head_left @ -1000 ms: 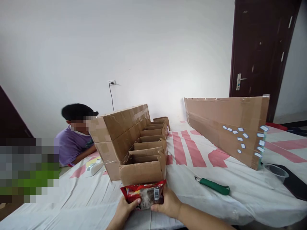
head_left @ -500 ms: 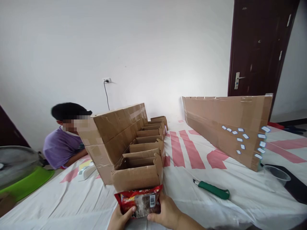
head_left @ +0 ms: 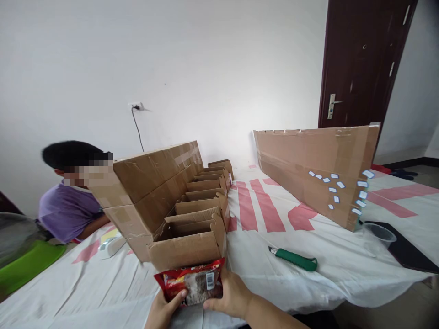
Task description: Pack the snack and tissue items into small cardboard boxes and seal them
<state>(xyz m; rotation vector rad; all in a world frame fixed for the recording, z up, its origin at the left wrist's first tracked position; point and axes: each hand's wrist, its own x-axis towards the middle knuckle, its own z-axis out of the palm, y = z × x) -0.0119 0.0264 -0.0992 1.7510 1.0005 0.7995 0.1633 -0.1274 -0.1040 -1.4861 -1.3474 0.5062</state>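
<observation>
A red snack packet [head_left: 195, 284] with a printed label and barcode is held level between both hands at the table's near edge. My left hand [head_left: 165, 307] grips its left end, thumb across the front. On the right end my right hand [head_left: 233, 294] is closed, thumb along the lower edge; its other fingers are behind the packet. Directly beyond the packet stands the nearest open cardboard box [head_left: 187, 250], one of several in a row leading away. Left of the row rises a taller wall of taped cardboard boxes [head_left: 137, 183].
A green utility knife [head_left: 295, 259] with its blade tip showing lies at right. Beyond it stand a cardboard panel [head_left: 291, 160] with small stickers, a clear plastic cup [head_left: 379, 233] and a dark flat object [head_left: 408, 256]. Another person [head_left: 68, 205] sits at left behind a white object [head_left: 111, 246].
The view has turned slightly to the right, so everything sits further left in the picture. Both hands keep hold of the packet, and it stays before the nearest box.
</observation>
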